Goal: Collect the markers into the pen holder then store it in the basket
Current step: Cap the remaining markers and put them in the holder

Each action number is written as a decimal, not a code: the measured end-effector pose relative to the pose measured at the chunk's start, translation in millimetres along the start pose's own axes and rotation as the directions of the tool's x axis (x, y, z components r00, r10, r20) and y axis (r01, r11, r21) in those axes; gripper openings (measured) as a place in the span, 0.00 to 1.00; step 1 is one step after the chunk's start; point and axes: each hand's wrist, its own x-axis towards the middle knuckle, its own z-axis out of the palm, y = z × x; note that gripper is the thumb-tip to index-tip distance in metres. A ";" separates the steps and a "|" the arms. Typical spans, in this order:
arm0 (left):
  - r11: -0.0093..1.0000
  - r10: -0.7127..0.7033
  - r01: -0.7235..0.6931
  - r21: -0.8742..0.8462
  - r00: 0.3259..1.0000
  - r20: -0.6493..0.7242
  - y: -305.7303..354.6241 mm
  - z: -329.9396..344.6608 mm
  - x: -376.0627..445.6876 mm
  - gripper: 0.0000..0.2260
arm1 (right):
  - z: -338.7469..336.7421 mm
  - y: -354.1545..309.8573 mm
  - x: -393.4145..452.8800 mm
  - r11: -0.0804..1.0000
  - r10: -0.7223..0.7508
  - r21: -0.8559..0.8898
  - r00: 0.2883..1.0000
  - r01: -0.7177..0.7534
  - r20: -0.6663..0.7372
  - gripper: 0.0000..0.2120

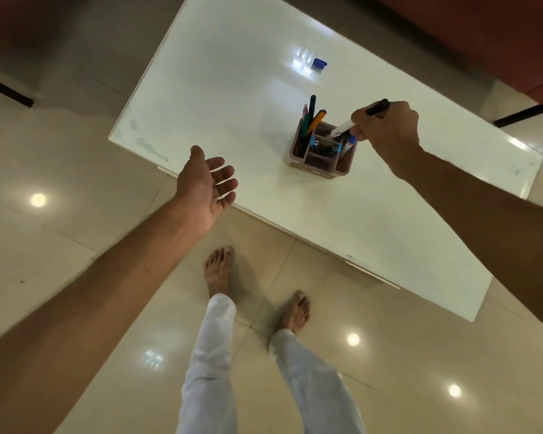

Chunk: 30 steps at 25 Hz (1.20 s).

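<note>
A pinkish pen holder (pixel 314 162) with several compartments stands on the white table (pixel 220 89). Several pens and markers stick up from it, among them a black one and an orange one (pixel 316 119) at its far left and a blue-capped one (pixel 350 142) at its right. My right hand (pixel 389 133) grips a black-and-white marker (pixel 345 126), tilted, with its white end just over the holder's right side. My left hand (pixel 206 183) hovers open, palm up, at the table's near left corner, holding nothing. No basket is in view.
A small blue object (pixel 319 63) lies on the far part of the table, beside a light glare. A dark red sofa (pixel 483 36) stands behind the table at the right. My bare feet (pixel 220 270) stand on glossy beige floor tiles close to the table's near edge.
</note>
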 end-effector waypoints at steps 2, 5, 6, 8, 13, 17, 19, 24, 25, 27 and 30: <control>1.000 -0.004 0.004 0.011 1.000 -0.006 4.1 -6.1 8.2 0.22 | 15.5 -1.2 8.4 0.998 -0.009 -0.067 1.000 0.010 0.021 0.10; 1.000 -0.010 0.010 0.026 1.000 -0.023 12.1 -14.3 20.7 0.23 | 29.5 -1.2 18.5 0.973 -0.051 -0.222 0.998 0.058 0.040 0.10; 0.999 -0.019 0.019 0.032 1.000 -0.021 16.3 -15.9 24.6 0.23 | 32.0 -2.0 22.7 0.965 -0.062 -0.254 0.997 0.070 0.042 0.10; 0.999 -0.038 0.038 0.036 0.999 -0.013 24.8 -18.0 31.2 0.23 | 35.4 -3.7 29.9 0.956 -0.062 -0.283 0.996 0.076 0.060 0.10; 0.997 -0.047 0.046 0.063 0.999 0.006 34.1 -20.6 43.8 0.23 | 27.6 -4.3 35.2 0.928 -0.195 -0.338 0.977 0.156 -0.084 0.18; 0.995 -0.080 0.079 0.068 0.997 0.015 50.1 -31.6 60.2 0.23 | 20.6 -31.4 61.0 0.901 -0.296 -0.369 0.945 0.228 -0.137 0.13; 0.994 -0.082 0.080 0.079 0.996 0.018 62.1 -35.4 71.4 0.23 | 20.5 -47.0 83.5 0.897 -0.274 -0.386 0.957 0.217 -0.098 0.12; 0.989 -0.042 0.037 0.143 0.999 0.030 106.2 -56.0 104.2 0.22 | 51.3 -59.0 134.6 0.844 -0.200 -0.491 0.976 0.215 0.083 0.18; 0.988 -0.042 0.037 0.149 0.999 0.028 114.2 -61.0 112.1 0.22 | 57.0 -59.5 144.2 0.820 -0.188 -0.522 0.972 0.234 0.142 0.21; 0.989 -0.047 0.046 0.138 0.999 0.004 126.4 -70.0 127.7 0.22 | 62.8 -62.4 161.0 0.757 -0.173 -0.583 0.951 0.295 0.257 0.24; 0.991 -0.050 0.053 0.123 0.998 -0.025 136.4 -72.8 144.0 0.21 | 71.7 -69.5 177.1 0.786 -0.179 -0.545 0.951 0.292 0.251 0.22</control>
